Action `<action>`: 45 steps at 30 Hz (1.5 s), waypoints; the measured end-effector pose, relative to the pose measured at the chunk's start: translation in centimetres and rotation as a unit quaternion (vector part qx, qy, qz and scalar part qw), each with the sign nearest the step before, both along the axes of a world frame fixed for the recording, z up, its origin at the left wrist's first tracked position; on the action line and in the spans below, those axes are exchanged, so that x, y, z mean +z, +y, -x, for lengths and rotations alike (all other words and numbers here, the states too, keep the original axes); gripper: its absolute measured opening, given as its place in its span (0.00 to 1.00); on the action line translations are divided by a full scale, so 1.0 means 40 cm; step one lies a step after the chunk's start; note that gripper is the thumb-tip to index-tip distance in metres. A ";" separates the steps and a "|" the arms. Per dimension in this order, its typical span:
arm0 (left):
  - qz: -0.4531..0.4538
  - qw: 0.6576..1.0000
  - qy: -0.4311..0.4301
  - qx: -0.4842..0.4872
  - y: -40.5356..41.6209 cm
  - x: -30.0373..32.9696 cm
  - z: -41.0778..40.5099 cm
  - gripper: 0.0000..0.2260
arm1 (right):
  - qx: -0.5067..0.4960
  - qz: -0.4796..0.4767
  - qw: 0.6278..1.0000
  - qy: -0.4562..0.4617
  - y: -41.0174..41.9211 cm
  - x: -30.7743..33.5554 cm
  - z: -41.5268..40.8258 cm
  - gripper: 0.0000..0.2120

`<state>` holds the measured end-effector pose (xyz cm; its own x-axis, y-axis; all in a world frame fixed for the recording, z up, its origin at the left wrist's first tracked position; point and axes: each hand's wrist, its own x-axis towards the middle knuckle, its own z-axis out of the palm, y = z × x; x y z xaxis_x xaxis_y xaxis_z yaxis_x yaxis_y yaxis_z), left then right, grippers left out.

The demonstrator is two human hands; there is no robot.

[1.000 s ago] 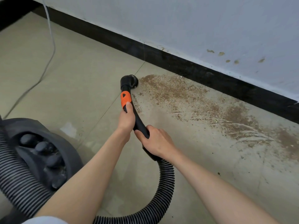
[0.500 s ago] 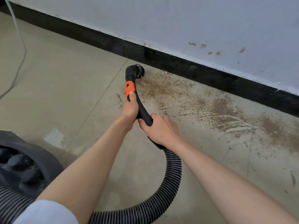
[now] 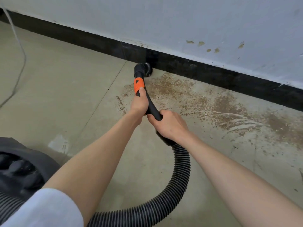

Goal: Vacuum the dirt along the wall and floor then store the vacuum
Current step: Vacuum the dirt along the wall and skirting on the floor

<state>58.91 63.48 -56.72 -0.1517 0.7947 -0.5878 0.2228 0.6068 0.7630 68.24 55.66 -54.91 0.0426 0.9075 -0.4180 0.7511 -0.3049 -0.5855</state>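
Note:
A black vacuum wand [image 3: 153,108] with an orange collar [image 3: 139,85] ends in a round brush nozzle [image 3: 144,69] that sits on the floor against the black baseboard [image 3: 213,74]. My left hand [image 3: 139,104] grips the wand just below the orange collar. My right hand [image 3: 170,125] grips it lower, where the ribbed black hose [image 3: 180,181] begins. Brown dirt [image 3: 221,107] is spread over the beige floor to the right of the nozzle, along the baseboard. The dark vacuum body [image 3: 21,169] sits at the lower left.
A white wall [image 3: 164,22] with small brown spots [image 3: 213,46] rises above the baseboard. A thin white cord [image 3: 21,51] hangs down at the far left and trails over the floor. The hose loops along the bottom edge towards the vacuum body.
The nozzle has moved away from me, from the left edge of the dirt patch up to the baseboard. Both hands went with it, keeping their grips on the wand.

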 end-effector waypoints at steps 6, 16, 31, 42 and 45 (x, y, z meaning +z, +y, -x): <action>0.021 0.996 0.031 0.078 -0.035 0.017 0.149 0.25 | 0.085 0.032 0.994 0.055 0.011 0.020 0.099 0.19; 0.001 0.993 0.078 0.083 -0.267 0.010 0.196 0.20 | 0.080 0.052 0.991 0.089 -0.209 -0.015 0.147 0.19; 0.012 0.995 0.086 0.050 -0.466 0.005 0.153 0.23 | 0.026 0.061 0.993 0.093 -0.429 -0.012 0.121 0.18; 0.021 0.991 0.096 0.095 -0.522 0.024 0.163 0.24 | 0.070 0.081 0.989 0.106 -0.456 0.006 0.114 0.18; 0.028 0.980 0.106 0.167 -0.533 0.027 0.203 0.24 | 0.134 0.090 0.981 0.110 -0.435 0.009 0.145 0.17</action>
<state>50.80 42.16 -55.64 -0.5214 0.6472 -0.5562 0.1550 0.7127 0.6841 62.45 38.24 -54.55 -0.2977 0.7840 -0.5447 0.6796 -0.2267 -0.6977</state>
